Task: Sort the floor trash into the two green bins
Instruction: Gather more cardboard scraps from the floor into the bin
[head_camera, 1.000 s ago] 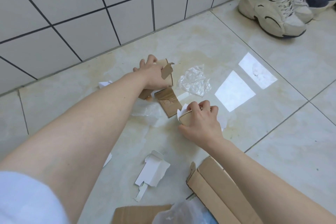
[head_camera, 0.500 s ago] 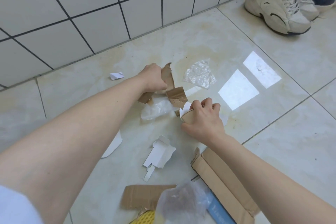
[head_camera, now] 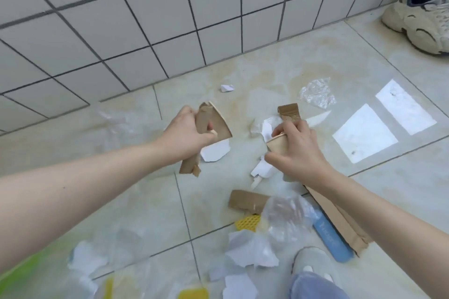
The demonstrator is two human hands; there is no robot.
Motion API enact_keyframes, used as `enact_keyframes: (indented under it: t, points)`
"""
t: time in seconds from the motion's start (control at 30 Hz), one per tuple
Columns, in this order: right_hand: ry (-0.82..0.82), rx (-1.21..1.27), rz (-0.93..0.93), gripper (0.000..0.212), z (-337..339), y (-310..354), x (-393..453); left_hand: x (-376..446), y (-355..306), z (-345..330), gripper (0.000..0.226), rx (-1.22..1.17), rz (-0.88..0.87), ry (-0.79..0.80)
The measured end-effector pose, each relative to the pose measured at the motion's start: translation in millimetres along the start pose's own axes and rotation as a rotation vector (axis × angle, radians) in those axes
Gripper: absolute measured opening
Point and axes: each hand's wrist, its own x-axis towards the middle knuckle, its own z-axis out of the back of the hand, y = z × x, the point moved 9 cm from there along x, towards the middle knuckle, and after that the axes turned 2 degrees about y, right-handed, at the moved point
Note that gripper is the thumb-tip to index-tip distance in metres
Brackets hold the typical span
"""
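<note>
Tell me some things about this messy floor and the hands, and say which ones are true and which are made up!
1. The left hand holds brown cardboard pieces. True.
2. The right hand is empty. False: it grips a bundle of brown and white scraps.
3. A crumpled clear plastic wrapper lies on the floor past the right hand. True.
4. The sneaker by the wall is bright red. False: it is cream with dark blue parts.
5. A blue tube lies beside a long cardboard piece under the right forearm. True.
6. The wall is bare brick. False: it is white tile with dark grout.
</note>
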Motion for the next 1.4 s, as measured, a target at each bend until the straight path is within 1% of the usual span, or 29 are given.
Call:
enact_keyframes:
  t: [0.07,0.2,0.3,0.43,0.53,0.6,0.63,0.67,0.73,0.8,0.97,1.03,1.1,1.2,1.23,1.3,1.4]
  points:
    - [0.057,0.01,0.1,0.041,5,45,-13,-40,15,35,0.012,-0.062,0.064,-0.038]
    - [0.157,-0.046,0.264,0.034,21,131,-36,-116,41,97,0.016,-0.154,0.173,-0.133]
    - [0.254,-0.028,0.333,0.033,27,190,-53,-170,60,135,0.023,-0.246,0.222,-0.222]
    - [0.385,-0.099,0.416,0.03,14,262,-85,-242,88,183,0.027,-0.312,0.267,-0.395]
    - [0.435,-0.123,0.417,0.029,6,298,-99,-271,99,198,0.03,-0.332,0.276,-0.427]
    - [0.49,-0.162,0.525,0.029,-34,369,-135,-348,133,238,0.04,-0.39,0.306,-0.559]
    - [0.486,-0.123,0.524,0.029,-35,381,-138,-352,137,241,0.045,-0.383,0.313,-0.562]
    - [0.502,-0.087,0.54,0.029,-41,398,-146,-363,144,245,0.045,-0.364,0.338,-0.585]
    - [0.567,-0.057,0.582,0.028,-75,436,-173,-401,168,259,0.03,-0.328,0.367,-0.659]
    - [0.63,-0.009,0.59,0.027,-111,464,-200,-433,196,267,0.024,-0.318,0.394,-0.706]
    - [0.848,0.149,0.568,0.026,-201,496,-255,-499,262,264,0.024,-0.362,0.522,-0.774]
    - [0.916,0.199,0.554,0.024,-231,501,-273,-524,282,263,0.022,-0.327,0.569,-0.796]
    - [0.953,0.244,0.523,0.026,-254,499,-283,-541,298,263,0.022,-0.257,0.616,-0.819]
    - [1.009,0.312,0.467,0.046,-292,494,-298,-567,324,258,0.017,-0.198,0.742,-0.866]
    - [1.019,0.329,0.454,0.049,-303,491,-302,-573,333,253,0.013,-0.189,0.792,-0.876]
    - [1.035,0.364,0.433,0.045,-323,485,-306,-580,348,239,0.01,-0.189,0.871,-0.875]
    - [1.067,0.428,0.405,0.045,-350,475,-311,-580,364,214,0.008,-0.263,0.935,-0.873]
